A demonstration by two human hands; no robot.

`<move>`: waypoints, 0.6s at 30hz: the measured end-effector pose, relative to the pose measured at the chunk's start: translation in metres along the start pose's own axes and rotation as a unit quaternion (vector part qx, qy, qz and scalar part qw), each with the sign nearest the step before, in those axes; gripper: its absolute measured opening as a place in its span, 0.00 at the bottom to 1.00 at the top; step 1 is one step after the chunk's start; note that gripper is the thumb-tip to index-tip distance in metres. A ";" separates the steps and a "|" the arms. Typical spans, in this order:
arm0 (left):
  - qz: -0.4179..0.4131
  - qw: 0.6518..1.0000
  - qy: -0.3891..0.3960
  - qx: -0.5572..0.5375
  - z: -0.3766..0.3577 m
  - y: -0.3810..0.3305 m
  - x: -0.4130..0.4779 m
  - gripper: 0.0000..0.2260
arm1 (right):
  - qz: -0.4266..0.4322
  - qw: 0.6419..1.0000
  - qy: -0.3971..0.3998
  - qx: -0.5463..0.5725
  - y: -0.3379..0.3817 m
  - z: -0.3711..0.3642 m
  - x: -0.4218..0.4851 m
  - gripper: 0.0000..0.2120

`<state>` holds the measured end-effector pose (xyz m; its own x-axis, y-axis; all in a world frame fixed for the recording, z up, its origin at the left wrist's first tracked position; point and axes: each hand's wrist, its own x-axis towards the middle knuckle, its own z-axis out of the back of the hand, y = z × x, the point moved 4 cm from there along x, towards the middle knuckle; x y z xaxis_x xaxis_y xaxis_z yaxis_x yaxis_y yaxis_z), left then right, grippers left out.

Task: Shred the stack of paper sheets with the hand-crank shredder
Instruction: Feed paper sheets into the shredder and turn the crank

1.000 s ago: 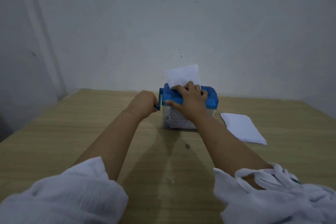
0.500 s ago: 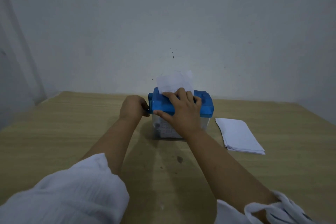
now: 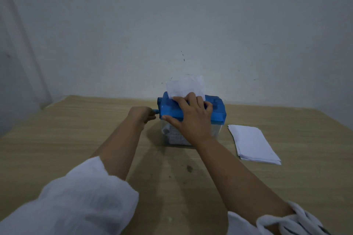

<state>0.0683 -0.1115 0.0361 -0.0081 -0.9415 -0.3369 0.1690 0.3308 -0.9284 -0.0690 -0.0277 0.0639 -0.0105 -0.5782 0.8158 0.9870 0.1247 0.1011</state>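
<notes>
A pale wooden table (image 3: 76, 129) meets a scuffed, dark-spotted grey wall (image 3: 248, 25).

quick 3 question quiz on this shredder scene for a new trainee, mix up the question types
1. True or false: a sheet stands upright in the slot of the shredder.
2. Which hand holds the crank? A) left hand B) right hand C) neither
3. In a few words: where does the stack of paper sheets lie relative to the shredder?

Key: 1. True. 2. A; the right hand rests on the shredder's blue top. 3. On the table, to the right of the shredder, apart from it.
</notes>
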 end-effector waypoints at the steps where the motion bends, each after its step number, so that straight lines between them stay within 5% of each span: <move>1: 0.043 0.995 0.032 -0.084 -0.004 0.004 -0.003 0.18 | -0.002 1.000 0.006 0.005 0.000 0.000 0.000 0.29; 4: 0.099 0.977 0.104 -0.156 -0.012 -0.003 -0.018 0.35 | -0.007 1.000 0.023 0.009 0.001 0.001 0.000 0.28; 8: 0.084 0.988 0.087 -0.099 -0.013 -0.033 -0.034 0.44 | -0.009 0.999 0.043 0.025 0.001 0.001 0.001 0.27; 10: 0.080 0.991 0.091 -0.051 -0.019 -0.043 -0.043 0.41 | -0.010 0.999 0.044 0.020 0.000 -0.001 0.001 0.26; 14: 0.028 0.995 0.087 0.024 -0.026 -0.049 -0.054 0.19 | -0.017 1.000 0.018 0.009 0.001 -0.002 0.001 0.24; 18: -0.001 0.996 0.087 -0.030 -0.027 -0.052 -0.060 0.14 | -0.015 0.999 0.024 0.017 0.000 0.000 0.001 0.25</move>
<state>0.0339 -0.0702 0.1002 -0.1795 -0.9185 -0.3524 0.1093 0.3374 -0.9350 -0.0686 -0.0286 0.0644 -0.0323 -0.6197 0.7842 0.9802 0.1338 0.1461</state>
